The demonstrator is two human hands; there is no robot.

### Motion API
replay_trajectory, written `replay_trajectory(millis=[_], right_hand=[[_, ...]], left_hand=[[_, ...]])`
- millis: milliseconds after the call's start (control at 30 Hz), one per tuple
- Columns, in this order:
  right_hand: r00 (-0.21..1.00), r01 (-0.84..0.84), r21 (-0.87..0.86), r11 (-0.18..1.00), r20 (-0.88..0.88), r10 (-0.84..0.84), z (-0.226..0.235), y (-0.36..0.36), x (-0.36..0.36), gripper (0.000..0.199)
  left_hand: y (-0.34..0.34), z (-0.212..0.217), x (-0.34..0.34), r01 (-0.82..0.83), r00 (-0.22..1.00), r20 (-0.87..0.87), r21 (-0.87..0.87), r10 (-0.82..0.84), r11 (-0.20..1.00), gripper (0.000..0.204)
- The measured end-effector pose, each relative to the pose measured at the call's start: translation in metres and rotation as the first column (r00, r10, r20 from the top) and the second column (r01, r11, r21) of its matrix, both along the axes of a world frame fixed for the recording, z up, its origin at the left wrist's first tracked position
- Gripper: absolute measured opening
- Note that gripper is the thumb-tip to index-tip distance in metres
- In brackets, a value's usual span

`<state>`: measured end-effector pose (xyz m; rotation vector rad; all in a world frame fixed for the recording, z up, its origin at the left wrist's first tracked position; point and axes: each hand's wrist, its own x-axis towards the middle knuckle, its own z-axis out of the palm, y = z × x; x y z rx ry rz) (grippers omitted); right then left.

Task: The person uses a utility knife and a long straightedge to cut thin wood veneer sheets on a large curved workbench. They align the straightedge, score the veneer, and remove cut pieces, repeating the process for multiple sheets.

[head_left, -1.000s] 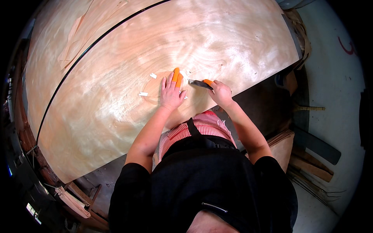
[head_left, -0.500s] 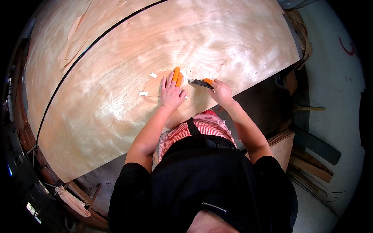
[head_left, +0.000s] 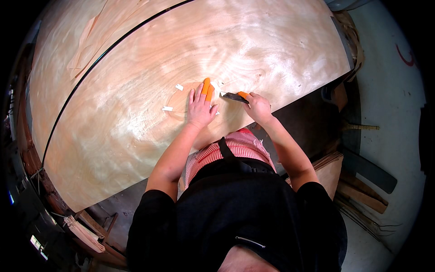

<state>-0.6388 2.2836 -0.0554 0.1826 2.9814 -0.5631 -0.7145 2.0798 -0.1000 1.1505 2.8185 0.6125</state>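
A wide sheet of pale wood veneer (head_left: 136,131) lies under both hands. My left hand (head_left: 200,108) rests flat on it, fingers stretched out, with orange finger covers on two of them. It lies over an oval patch (head_left: 179,100) held by small bits of white tape (head_left: 167,109). My right hand (head_left: 259,109), an orange cover on one finger, is closed around a dark utility knife (head_left: 234,97). The knife's tip points left, close to the fingers of my left hand and beside a small pale spot on the veneer.
A black cord or strip (head_left: 86,75) curves across the sheet at the left. Thin loose veneer strips (head_left: 86,45) lie at the far left. Beyond the right edge are wooden boards (head_left: 362,192), thin rods and a yellowish strip (head_left: 362,127). Bundled veneer (head_left: 85,233) stands at the lower left.
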Motion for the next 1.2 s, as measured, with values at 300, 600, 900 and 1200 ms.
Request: replay_trajectory(millis=[300,600,900,1200], right_hand=[[1.000,-0.009,0.008,1.000,-0.023,0.009,0.001,-0.001,-0.002,0.021],[0.998,-0.038,-0.001,0.999,-0.045,0.038,-0.001,0.003,-0.001,0.024],[1.000,-0.016,-0.061,0.998,-0.028,0.014,0.003,-0.003,0.000,0.024],[0.966,0.207,-0.144,0.968,0.188,-0.179,0.000,-0.009,0.049,0.028]], left_hand=[[0.000,0.000,0.000,-0.001,1.000,0.006,-0.002,0.001,1.000,0.065],[0.001,0.000,0.000,-0.001,1.000,0.000,-0.002,0.001,1.000,0.065],[-0.002,0.000,0.002,0.005,1.000,0.003,0.000,-0.005,1.000,0.063],[-0.050,0.014,0.011,-0.146,0.988,-0.033,0.087,0.149,0.985,0.060]])
